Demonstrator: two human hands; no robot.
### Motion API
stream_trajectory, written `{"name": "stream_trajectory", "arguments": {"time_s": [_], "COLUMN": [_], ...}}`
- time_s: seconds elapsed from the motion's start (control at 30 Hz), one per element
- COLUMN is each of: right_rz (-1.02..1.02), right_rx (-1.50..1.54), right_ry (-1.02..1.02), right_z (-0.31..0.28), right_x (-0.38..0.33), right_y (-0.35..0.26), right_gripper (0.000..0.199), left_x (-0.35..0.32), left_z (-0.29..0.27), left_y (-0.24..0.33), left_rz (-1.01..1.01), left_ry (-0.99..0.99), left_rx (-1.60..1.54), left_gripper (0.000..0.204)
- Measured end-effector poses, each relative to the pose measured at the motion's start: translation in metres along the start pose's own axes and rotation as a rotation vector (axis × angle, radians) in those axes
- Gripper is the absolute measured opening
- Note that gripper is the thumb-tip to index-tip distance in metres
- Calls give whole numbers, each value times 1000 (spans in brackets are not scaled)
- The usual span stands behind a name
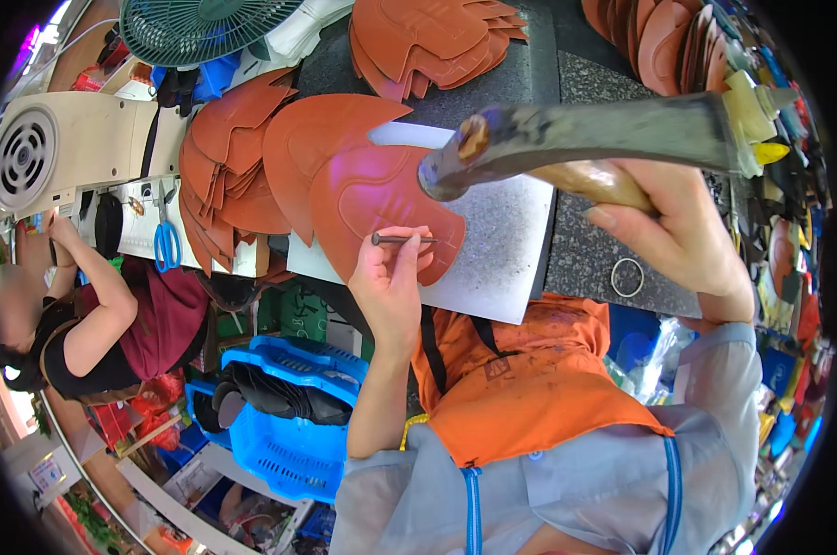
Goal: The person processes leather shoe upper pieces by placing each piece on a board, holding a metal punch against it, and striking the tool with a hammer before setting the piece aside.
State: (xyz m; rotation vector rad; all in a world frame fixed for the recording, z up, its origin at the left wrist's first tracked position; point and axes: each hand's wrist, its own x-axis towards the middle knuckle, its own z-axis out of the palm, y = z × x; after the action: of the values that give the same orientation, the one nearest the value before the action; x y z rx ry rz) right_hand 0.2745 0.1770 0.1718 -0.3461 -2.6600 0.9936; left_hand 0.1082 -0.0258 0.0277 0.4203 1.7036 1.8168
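Note:
My left hand [388,291] pinches a short dark metal punch [389,240] between thumb and fingers. It lies nearly level in the picture, and its thin end is over a reddish-brown, curved leather-like piece [353,213]. That piece rests partly on a white board [506,250] and overlaps others of its kind. My right hand [682,227] is wrapped round the wooden handle of a hammer [603,139]. The hammer's long, worn metal head is raised close to the camera, apart from the punch, and hides part of the board.
Stacks of cut pieces lie at left [229,157], at the back [427,42] and far right [654,42]. Blue scissors [167,242] are near a cream machine [85,139]. A metal ring [626,277] sits right. A co-worker [104,324] sits left, behind a blue basket [289,453].

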Motion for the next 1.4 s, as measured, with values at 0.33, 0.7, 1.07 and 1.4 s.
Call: {"name": "stream_trajectory", "arguments": {"time_s": [0.33,0.7,1.07,1.4], "right_rz": [-46,-272,-232,12], "right_rx": [36,-318,-569,95], "right_ry": [-57,148,428,-90], "right_z": [12,158,46,116], "right_x": [8,67,164,107], "right_y": [0,44,131,55], "right_gripper": [29,41,18,32], "left_x": [-6,88,60,22], "left_z": [4,-74,-65,-64], "left_y": [-3,12,3,5], "left_rz": [442,349,255,187], "left_ry": [-26,142,58,-11], "left_rx": [710,114,173,253], "left_gripper": [6,8,9,11]}}
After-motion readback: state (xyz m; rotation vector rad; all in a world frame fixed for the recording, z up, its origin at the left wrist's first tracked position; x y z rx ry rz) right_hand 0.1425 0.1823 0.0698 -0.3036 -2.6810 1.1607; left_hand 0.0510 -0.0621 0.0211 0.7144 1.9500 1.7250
